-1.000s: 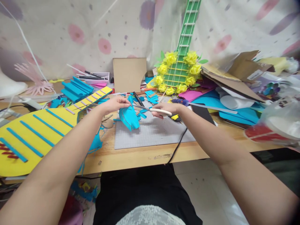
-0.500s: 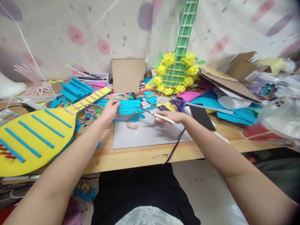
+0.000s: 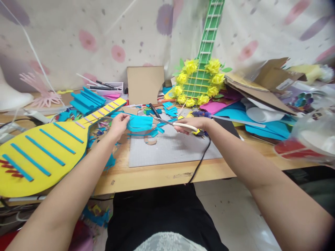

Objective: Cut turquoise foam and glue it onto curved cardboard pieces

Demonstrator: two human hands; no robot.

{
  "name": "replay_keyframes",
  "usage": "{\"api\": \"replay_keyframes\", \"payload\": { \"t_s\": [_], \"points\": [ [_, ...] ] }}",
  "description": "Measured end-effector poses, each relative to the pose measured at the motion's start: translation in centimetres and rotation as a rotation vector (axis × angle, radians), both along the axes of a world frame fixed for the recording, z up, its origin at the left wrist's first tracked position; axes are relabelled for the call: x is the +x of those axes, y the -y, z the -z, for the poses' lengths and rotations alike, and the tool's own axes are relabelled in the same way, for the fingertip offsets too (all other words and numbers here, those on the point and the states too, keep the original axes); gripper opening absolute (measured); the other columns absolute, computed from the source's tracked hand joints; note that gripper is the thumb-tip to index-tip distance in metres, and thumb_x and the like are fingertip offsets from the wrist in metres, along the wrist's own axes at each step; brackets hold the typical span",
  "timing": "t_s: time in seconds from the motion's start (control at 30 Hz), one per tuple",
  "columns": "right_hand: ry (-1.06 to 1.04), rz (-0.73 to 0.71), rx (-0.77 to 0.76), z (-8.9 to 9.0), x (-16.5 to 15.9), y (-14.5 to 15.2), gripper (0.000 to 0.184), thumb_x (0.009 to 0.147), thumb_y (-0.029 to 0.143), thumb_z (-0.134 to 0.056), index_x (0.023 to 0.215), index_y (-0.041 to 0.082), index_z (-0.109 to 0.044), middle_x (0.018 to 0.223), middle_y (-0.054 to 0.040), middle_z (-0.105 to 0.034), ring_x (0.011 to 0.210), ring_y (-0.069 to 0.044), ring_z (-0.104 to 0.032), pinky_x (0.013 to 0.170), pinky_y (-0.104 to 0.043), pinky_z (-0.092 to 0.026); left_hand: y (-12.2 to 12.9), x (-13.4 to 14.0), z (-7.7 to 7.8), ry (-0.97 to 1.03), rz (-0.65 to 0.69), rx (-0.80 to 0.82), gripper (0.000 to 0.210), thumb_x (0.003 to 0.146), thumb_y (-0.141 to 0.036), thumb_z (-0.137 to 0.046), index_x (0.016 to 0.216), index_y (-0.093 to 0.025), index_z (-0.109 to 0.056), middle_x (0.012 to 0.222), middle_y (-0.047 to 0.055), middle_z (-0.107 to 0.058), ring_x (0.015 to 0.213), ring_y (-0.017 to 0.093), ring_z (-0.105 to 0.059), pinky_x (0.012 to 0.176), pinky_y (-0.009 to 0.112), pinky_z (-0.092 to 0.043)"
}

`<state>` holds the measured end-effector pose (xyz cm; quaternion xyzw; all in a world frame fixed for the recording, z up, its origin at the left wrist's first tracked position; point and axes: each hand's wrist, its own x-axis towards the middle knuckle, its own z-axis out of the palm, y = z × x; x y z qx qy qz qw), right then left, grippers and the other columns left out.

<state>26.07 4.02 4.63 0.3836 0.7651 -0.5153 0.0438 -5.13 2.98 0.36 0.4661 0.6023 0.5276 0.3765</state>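
My left hand pinches the left end of a blue sheet of paper, held a little above the work mat. In my right hand is a pair of scissors with pale handles. Their blades point left and stand slightly apart at the right edge of the blue paper. Below the paper, a small curved piece of cardboard lies on the grey mat, with blue paper scraps beside it.
A yellow guitar-shaped board with blue strips lies at the left. Behind stands a green guitar shape ringed with yellow paper flowers. A glue gun and its black cable are near my right hand. Cardboard and coloured sheets pile up at right.
The blue paper in my left hand has shifted slightly left, away from the scissors. The scissor blades are now further apart, and the view has moved a little.
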Motion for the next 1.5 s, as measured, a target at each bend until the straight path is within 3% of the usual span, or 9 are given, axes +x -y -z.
{"api": "replay_keyframes", "payload": {
  "t_s": [0.27, 0.67, 0.97, 1.2, 1.5],
  "points": [
    [-0.060, 0.010, -0.087, 0.4, -2.3, -0.4, 0.046, 0.068, 0.057, -0.067, 0.077, 0.015, -0.050, 0.061, 0.0045, -0.046, 0.050, -0.006, -0.045, 0.047, -0.021, -0.040, 0.7, 1.0, -0.2, 0.050, 0.101, -0.058, 0.017, 0.064, -0.029, -0.066, 0.072, -0.017, -0.057, 0.063, -0.002, -0.054, 0.058, 0.012, -0.047, 0.057, 0.024, -0.040],
    [-0.057, 0.097, -0.019, 1.0, -2.0, -0.3, 0.049, 0.066, 0.061, -0.066, 0.073, 0.015, -0.051, 0.052, 0.0061, -0.045, 0.041, -0.004, -0.039, 0.039, -0.020, -0.033, 1.5, 1.5, -1.0, 0.092, 0.098, -0.132, 0.017, 0.064, -0.028, -0.067, 0.073, -0.017, -0.057, 0.063, -0.002, -0.055, 0.054, 0.010, -0.049, 0.050, 0.022, -0.042],
    [-0.058, -0.067, 0.076, 0.5, -2.8, -0.2, 0.053, 0.072, 0.067, -0.056, 0.071, 0.014, -0.051, 0.055, 0.0035, -0.047, 0.049, -0.006, -0.045, 0.046, -0.020, -0.038, 1.8, 2.4, -0.6, 0.096, 0.165, -0.078, 0.021, 0.063, -0.031, -0.069, 0.074, -0.017, -0.060, 0.063, -0.002, -0.055, 0.054, 0.010, -0.047, 0.046, 0.019, -0.040],
    [-0.115, -0.012, 0.018, 1.6, -2.9, -0.3, 0.053, 0.069, 0.067, -0.060, 0.071, 0.015, -0.048, 0.052, 0.0062, -0.043, 0.043, -0.005, -0.041, 0.041, -0.019, -0.034, 2.6, 3.4, -1.0, 0.067, 0.138, -0.074, 0.018, 0.064, -0.030, -0.067, 0.076, -0.018, -0.060, 0.067, -0.001, -0.057, 0.058, 0.011, -0.049, 0.047, 0.019, -0.038],
    [-0.117, -0.035, 0.121, 1.9, -2.8, 0.3, 0.051, 0.074, 0.066, -0.054, 0.067, 0.016, -0.046, 0.051, 0.0053, -0.044, 0.045, -0.005, -0.041, 0.044, -0.020, -0.034, 3.3, 3.9, -1.2, 0.153, 0.149, -0.127, 0.021, 0.060, -0.028, -0.070, 0.074, -0.017, -0.060, 0.063, -0.001, -0.058, 0.058, 0.012, -0.052, 0.052, 0.023, -0.043]
  ]
}}
